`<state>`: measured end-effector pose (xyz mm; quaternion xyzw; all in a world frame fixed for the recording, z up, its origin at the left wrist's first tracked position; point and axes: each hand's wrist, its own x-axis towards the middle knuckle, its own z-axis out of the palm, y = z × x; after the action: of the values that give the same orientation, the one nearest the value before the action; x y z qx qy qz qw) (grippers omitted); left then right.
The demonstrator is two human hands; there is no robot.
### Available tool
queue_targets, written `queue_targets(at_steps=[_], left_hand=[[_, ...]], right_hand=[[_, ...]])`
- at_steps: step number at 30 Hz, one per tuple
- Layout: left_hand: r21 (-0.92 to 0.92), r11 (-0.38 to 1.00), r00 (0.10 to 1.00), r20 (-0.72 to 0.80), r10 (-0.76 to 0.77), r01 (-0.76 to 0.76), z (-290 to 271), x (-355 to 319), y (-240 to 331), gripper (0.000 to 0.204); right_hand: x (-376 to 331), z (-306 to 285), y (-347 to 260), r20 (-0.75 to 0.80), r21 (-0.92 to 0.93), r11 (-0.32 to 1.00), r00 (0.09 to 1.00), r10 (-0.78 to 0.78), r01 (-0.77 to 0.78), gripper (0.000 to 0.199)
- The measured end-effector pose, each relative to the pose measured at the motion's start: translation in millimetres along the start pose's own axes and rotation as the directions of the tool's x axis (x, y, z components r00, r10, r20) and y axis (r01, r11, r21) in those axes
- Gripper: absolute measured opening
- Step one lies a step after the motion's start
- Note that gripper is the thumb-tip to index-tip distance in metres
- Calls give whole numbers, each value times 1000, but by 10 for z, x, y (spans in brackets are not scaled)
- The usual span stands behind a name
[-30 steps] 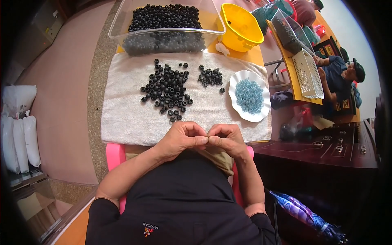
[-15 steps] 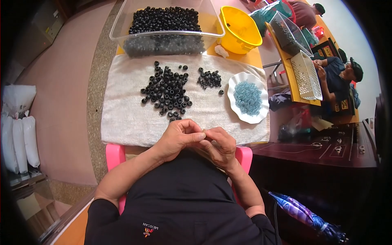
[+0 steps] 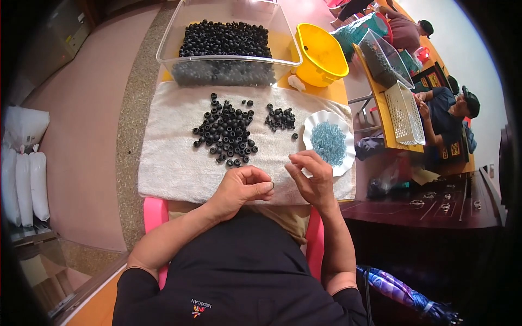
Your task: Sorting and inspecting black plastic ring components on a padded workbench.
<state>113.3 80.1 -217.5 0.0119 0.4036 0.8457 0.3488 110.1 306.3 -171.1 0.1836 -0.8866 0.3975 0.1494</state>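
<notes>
Close to the towel's near edge, my left hand point(image 3: 244, 187) is pinched shut, thumb against forefinger; whatever it holds is too small to make out. My right hand point(image 3: 315, 179) hovers beside the scalloped white dish point(image 3: 343, 169), its thumb and fingers slightly apart and nothing visible between them. Small, clear bluish pieces point(image 3: 328, 142) fill that dish. Beyond my left hand lies a heap of round black beadlike pieces point(image 3: 228, 130), each with a hole. A pile of smaller black pieces point(image 3: 280, 119) sits between the heap and the dish.
A white towel point(image 3: 174, 141) covers the table. Behind it stand a clear bin point(image 3: 168, 60) of black pieces and a yellow tub point(image 3: 329, 76). At right, a person point(image 3: 448, 111) sits by a white perforated basket point(image 3: 402, 117). A folded umbrella point(image 3: 402, 290) lies lower right.
My hands, which were together at the fingertips, have parted. The right has moved right and forward toward the dish; the left remains pinched near the same spot. The view has shifted slightly.
</notes>
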Motion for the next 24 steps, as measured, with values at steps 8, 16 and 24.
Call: queue_targets(at_steps=[8,16,24], left_hand=[[13,999,999,-5,37,-37,-26,17,-29,12],[2,1000,999,-13,30,-29,-23,10,-37,12],[11,999,999,-3,36,-36,-3,1,-19,16]], right_hand=[[281,194,136,87,-171,985,995,50,-35,16],[590,361,305,152,-420,908,987,49,19,20],[650,481,346,126,-504,857,972,197,-108,19]])
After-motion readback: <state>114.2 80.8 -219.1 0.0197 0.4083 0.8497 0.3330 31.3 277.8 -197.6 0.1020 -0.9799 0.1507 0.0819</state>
